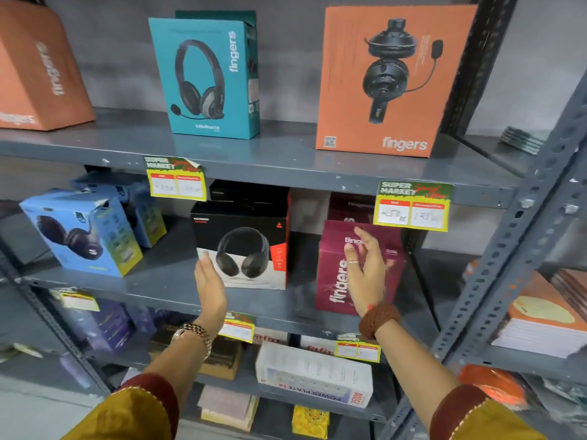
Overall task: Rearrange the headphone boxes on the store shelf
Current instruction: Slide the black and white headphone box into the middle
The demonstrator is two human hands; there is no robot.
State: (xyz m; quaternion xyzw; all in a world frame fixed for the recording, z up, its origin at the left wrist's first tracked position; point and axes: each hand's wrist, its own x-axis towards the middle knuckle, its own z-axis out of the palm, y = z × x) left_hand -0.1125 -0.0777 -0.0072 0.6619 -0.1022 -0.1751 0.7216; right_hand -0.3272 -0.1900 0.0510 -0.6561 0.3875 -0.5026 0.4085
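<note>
The grey metal store shelf (165,281) carries headphone boxes on two tiers, and both hands reach to the middle one. The released left hand (209,287) is at the lower left corner of the upright black box (244,246), and the right hand (365,274), fingers spread and grasping nothing, hovers before the upright maroon box (336,281), so each hand has its own nearest box. The front row there holds three boxes, counting the tilted blue box (85,233), with more behind, while the upper tier shows three: two orange (390,84), one teal (206,77).

A shop; grey metal shelving (286,166) carries boxed headphones (206,77) facing outward; yellow "Super Market" price tags (413,206) hang on the shelf edges; stacked notebooks (540,325) fill the rack at right; more packaged goods lie on the lower shelves.
</note>
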